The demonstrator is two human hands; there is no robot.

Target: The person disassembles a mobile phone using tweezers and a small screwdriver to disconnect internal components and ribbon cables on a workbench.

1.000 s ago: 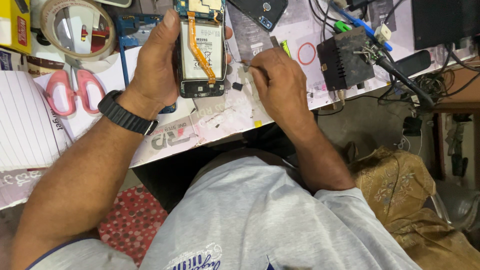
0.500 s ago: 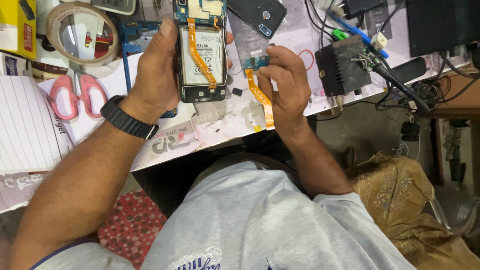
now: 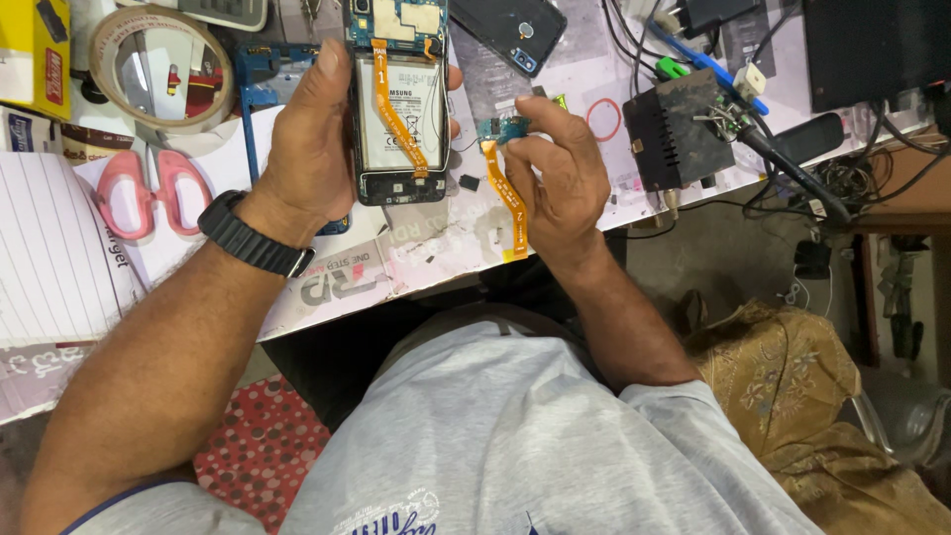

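Right hand [image 3: 563, 183] grip: closed, pinching small circuit board [image 3: 503, 130] with orange flex cable [image 3: 507, 203] hanging | Left hand [image 3: 312, 149] grip: closed around opened phone [image 3: 400, 99], back exposed, above worktop [image 3: 436, 253] | Near: pink scissors [image 3: 149, 193], tape roll [image 3: 158, 64], black back cover [image 3: 510, 35].

A yellow box [image 3: 35, 50] with a red patch sits at the far left edge of the surface, cut off by the frame. Just below it lies a small white-and-blue packet [image 3: 25, 129]. The opened phone [image 3: 398, 99] held upright at top centre carries a pale rectangular label [image 3: 414, 111] on its battery (an orange ribbon crosses it). A dark screen [image 3: 872, 50] fills the top right corner.
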